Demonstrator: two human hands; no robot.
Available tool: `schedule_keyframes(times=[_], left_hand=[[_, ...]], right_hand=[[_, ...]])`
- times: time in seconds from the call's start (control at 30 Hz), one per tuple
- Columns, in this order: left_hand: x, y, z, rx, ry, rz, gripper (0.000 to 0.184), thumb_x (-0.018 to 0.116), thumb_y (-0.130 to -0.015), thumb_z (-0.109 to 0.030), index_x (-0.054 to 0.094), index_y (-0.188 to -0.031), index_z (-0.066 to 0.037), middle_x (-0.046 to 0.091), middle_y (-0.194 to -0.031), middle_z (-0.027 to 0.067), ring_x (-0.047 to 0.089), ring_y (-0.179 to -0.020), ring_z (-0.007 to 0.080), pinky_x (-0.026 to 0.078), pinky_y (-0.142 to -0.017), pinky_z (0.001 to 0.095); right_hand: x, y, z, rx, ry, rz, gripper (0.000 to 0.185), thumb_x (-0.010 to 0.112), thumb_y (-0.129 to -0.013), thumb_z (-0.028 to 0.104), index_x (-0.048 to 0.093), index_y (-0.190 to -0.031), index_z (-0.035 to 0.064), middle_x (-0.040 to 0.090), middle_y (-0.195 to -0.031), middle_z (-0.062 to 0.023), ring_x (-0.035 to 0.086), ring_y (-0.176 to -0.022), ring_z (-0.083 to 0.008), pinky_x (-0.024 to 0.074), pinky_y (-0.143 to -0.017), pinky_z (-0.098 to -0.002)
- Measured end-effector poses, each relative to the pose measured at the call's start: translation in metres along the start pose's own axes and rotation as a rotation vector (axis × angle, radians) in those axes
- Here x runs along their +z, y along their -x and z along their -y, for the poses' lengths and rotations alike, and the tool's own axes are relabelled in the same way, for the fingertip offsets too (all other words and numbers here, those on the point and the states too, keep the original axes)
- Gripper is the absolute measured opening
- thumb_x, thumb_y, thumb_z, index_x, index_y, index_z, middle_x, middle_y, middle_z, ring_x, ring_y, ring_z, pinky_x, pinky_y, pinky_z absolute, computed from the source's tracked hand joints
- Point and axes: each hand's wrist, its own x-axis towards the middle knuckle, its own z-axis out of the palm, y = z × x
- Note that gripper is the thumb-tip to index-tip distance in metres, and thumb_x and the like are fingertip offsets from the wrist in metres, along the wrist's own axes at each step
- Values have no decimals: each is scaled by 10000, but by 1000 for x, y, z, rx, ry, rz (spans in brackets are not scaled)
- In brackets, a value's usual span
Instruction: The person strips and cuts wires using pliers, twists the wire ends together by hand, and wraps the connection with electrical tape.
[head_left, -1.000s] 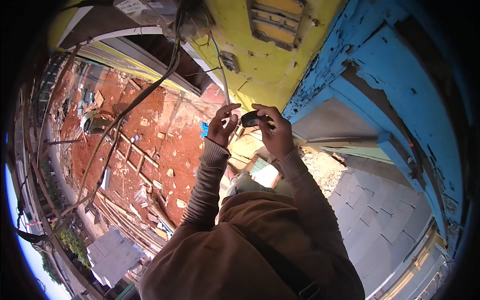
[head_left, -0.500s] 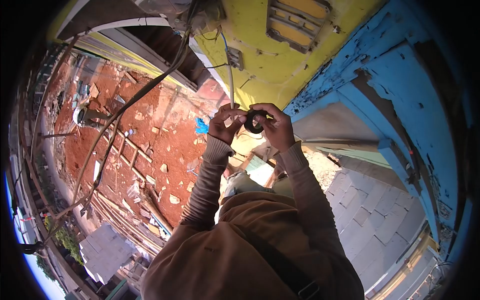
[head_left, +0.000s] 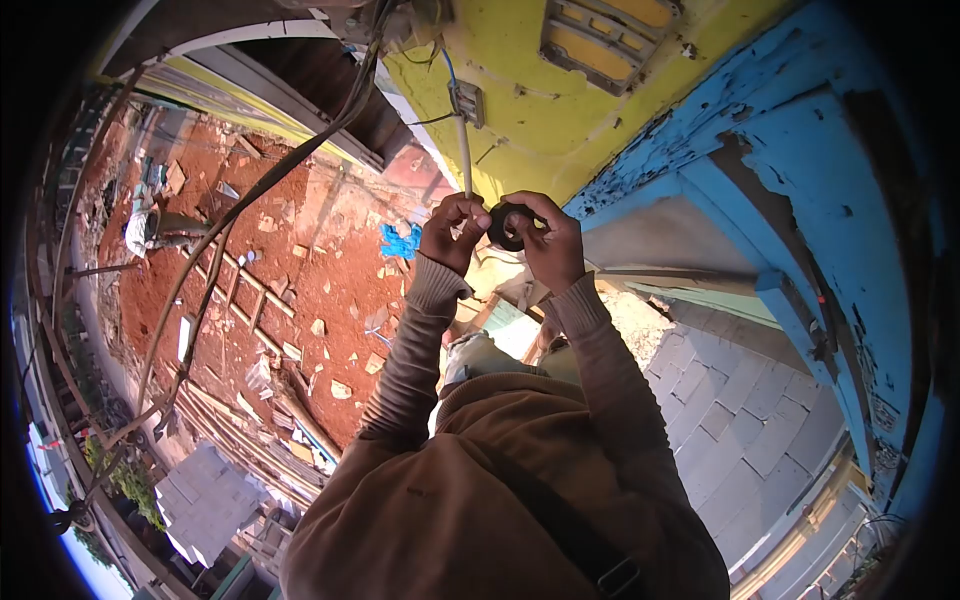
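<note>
A roll of black tape (head_left: 497, 232) is gripped by my right hand (head_left: 556, 245), its fingers and thumb curled around the ring. Close by on the left, my left hand (head_left: 447, 235) is closed in a pinch, with the thumb tip at the edge of the roll. What lies between those fingertips is too small to make out. A pale conduit pipe (head_left: 464, 155) comes down the yellow wall from a small grey box (head_left: 468, 104) and ends or passes behind my left fingers.
Dark cables (head_left: 300, 155) hang across the left side. A blue peeling wooden frame (head_left: 800, 150) stands at the right. Below are red soil with rubble, a wooden ladder (head_left: 240, 290), stacked grey blocks (head_left: 750, 420) and a blue crumpled thing (head_left: 400, 241). Another person (head_left: 150, 228) bends over at far left.
Both hands have moved slightly up with the tape roll, and the right fingers have shifted around the ring. The view has tilted a little; the person at far left has moved slightly.
</note>
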Motion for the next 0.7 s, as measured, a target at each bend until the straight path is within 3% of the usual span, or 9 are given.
schedule_keyframes(times=[0.07, 0.13, 0.27, 0.37, 0.47, 0.57, 0.63, 0.7], left_hand=[[0, 1, 5, 11, -16, -6, 133, 730, -862, -92, 637, -945, -46, 630, -988, 47, 587, -882, 127, 471, -833, 285], [0, 2, 5, -24, -18, -10, 156, 687, -905, -95, 635, -1042, -43, 652, -1039, 53, 588, -900, 124, 468, -866, 285], [-3, 1, 7, -52, -1, -36, 171, 735, -854, -92, 682, -1015, -66, 640, -1005, 43, 578, -897, 137, 461, -854, 289], [-5, 0, 11, 71, 63, -37, 147, 751, -836, -88, 713, -976, -61, 652, -1005, 49, 588, -908, 146, 463, -860, 294], [-7, -1, 7, 99, -5, -54, 113, 768, -816, -79, 720, -909, -37, 662, -1004, 54, 600, -923, 155, 468, -866, 304], [-7, 0, 8, 76, -71, -28, 134, 712, -864, -65, 678, -979, -4, 654, -1048, 85, 617, -975, 181, 471, -892, 321], [-3, 1, 0, 156, -355, -62, 96, 672, -893, -69, 631, -965, -21, 638, -994, 91, 597, -962, 211, 463, -887, 334], [4, 1, 3, 172, -331, -88, 89, 641, -905, -91, 608, -956, -26, 623, -950, 104, 569, -927, 251, 449, -862, 363]], right_hand=[[1, -1, 0, -4, 40, -27, 225, 601, -889, -68, 641, -1093, 16, 693, -968, -104, 678, -897, -162, 535, -778, -288], [2, -4, -4, -13, 25, -21, 226, 604, -885, -70, 643, -1090, 16, 692, -967, -106, 679, -903, -164, 535, -779, -290], [-3, -6, -7, -36, 0, 34, 227, 617, -878, -70, 649, -1085, 17, 693, -970, -108, 682, -919, -169, 532, -789, -290], [-3, -6, -6, 19, -88, 53, 230, 624, -872, -72, 651, -1082, 19, 696, -973, -105, 685, -928, -176, 532, -790, -290], [-1, -6, -10, 34, -75, 52, 224, 627, -873, -66, 653, -1079, 18, 701, -978, -96, 687, -923, -173, 533, -786, -290], [-1, -8, -10, 18, -28, 54, 197, 621, -882, -57, 658, -1062, 15, 705, -981, -81, 685, -902, -159, 533, -778, -285], [-2, -9, -11, 2, 12, 74, 214, 623, -885, -48, 647, -1088, 17, 703, -963, -86, 685, -886, -162, 532, -776, -286], [-2, -9, -11, -15, 54, 96, 233, 624, -888, -39, 636, -1113, 19, 701, -946, -91, 685, -870, -165, 531, -774, -288]])
